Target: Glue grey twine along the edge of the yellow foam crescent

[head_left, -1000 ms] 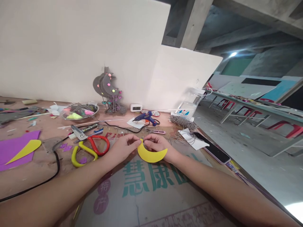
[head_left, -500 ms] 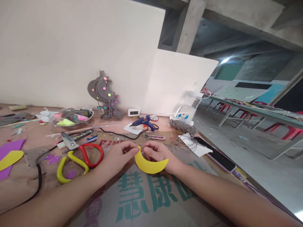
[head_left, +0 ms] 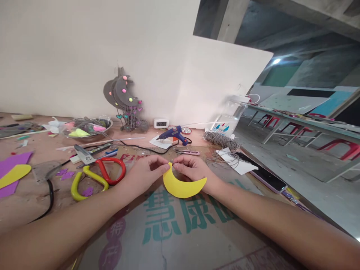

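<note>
A yellow crescent-moon cutout (head_left: 184,188), smooth like foam sheet or felt, is held up over the printed cardboard (head_left: 168,247). My left hand (head_left: 149,172) pinches its upper left tip between thumb and forefinger. Close against that same tip, my right hand (head_left: 194,170) is closed with thumb and forefinger together, its other fingers curled behind the crescent. A small greyish bit shows at the tip between the two hands; what it is I cannot make out. Beyond the hands lies a blue glue gun (head_left: 173,134), its nozzle over white paper (head_left: 160,143).
Left of my forearm lie scissors (head_left: 112,170) with red and yellow handles, purple scraps (head_left: 65,174) and a bowl (head_left: 108,129) of coloured pieces. At the back hang grey moon ornaments (head_left: 119,92). Grey cord (head_left: 222,140), a cutter (head_left: 188,152) and a phone (head_left: 267,176) are rightward.
The whole view has tilted down slightly, so everything sits a little higher and further right. Both hands keep their hold at the crescent's tip, with only slight finger movement.
</note>
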The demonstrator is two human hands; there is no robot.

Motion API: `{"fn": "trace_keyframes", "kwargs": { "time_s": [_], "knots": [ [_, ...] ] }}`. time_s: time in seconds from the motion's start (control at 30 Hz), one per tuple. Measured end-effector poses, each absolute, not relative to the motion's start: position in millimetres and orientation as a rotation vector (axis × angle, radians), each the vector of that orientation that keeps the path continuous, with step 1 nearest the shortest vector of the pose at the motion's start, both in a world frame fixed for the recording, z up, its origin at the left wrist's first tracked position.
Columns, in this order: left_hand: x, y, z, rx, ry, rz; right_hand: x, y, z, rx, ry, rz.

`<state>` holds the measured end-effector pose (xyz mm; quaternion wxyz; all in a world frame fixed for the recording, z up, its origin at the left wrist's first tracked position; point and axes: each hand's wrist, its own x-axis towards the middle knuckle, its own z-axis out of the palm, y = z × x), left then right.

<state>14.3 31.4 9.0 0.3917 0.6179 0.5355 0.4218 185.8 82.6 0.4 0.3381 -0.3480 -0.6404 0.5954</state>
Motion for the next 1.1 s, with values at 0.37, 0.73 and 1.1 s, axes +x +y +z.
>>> {"fn": "trace_keyframes", "kwargs": {
  "time_s": [0.37, 0.73, 1.1],
  "knots": [
    [12, 34, 5, 1.534, 1.267, 1.087, 186, 82, -2, -0.938, -1.773, 1.556],
    [13, 31, 13, 1.645, 1.310, 1.061, 184, 76, 11, -1.035, -1.959, 1.529],
    [11, 34, 8, 1.634, 1.291, 1.052, 188, 78, 6, -0.878, -1.972, 1.504]
  ]
}}
